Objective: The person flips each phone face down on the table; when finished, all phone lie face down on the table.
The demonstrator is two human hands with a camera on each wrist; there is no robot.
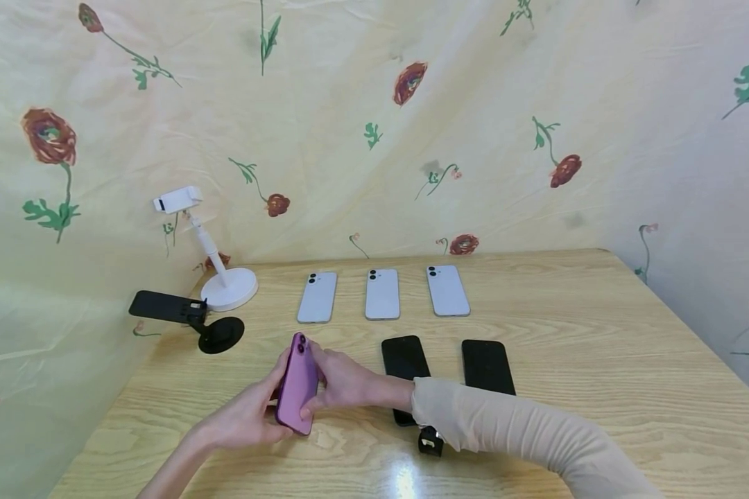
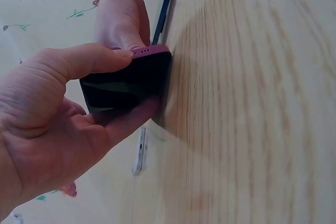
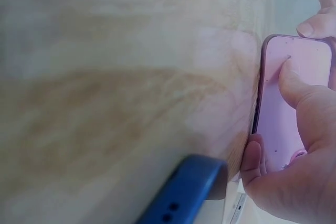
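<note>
A pink-purple phone stands tilted over the left part of the table, its back with two camera lenses showing in the head view. My left hand grips its lower left side. In the left wrist view, that thumb lies on the phone's bottom edge and the fingers reach across the dark screen. From the other side, my right hand holds the same phone. Its thumb presses on the pink back, while the fingers curl at the side edge.
Three white phones lie in a back row, camera side up. Two black phones lie nearer, one partly under the right forearm. At the left stand a white phone stand and a black one. A flowered cloth hangs behind the table.
</note>
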